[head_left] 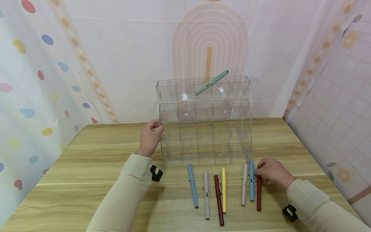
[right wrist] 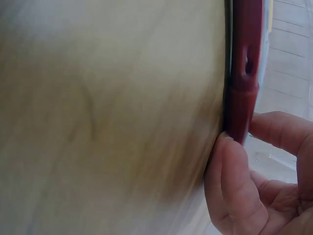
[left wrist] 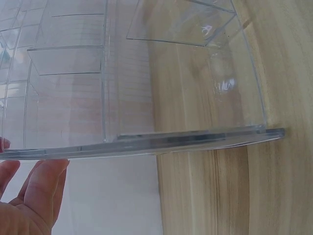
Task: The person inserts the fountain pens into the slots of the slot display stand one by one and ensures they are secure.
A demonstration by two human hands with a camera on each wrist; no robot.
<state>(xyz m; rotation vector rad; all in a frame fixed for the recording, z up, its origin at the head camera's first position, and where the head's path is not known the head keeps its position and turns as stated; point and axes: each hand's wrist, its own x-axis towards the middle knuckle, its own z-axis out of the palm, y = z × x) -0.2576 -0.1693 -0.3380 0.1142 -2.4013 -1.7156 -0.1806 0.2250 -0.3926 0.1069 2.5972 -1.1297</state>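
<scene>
A clear acrylic pen rack with tiered compartments stands toward the back of the table. My left hand grips its left side panel, with fingertips on both faces in the left wrist view. On the right, my right hand pinches the far end of a dark red pen between thumb and fingers. That pen lies beside a blue pen and a pale pink pen. Leaning at a slant in the rack's top tier is a green pen.
Before the rack lie another blue pen, a greyish-lilac pen, a second dark red pen and a yellow pen. Patterned curtains enclose the wooden table at the back and sides.
</scene>
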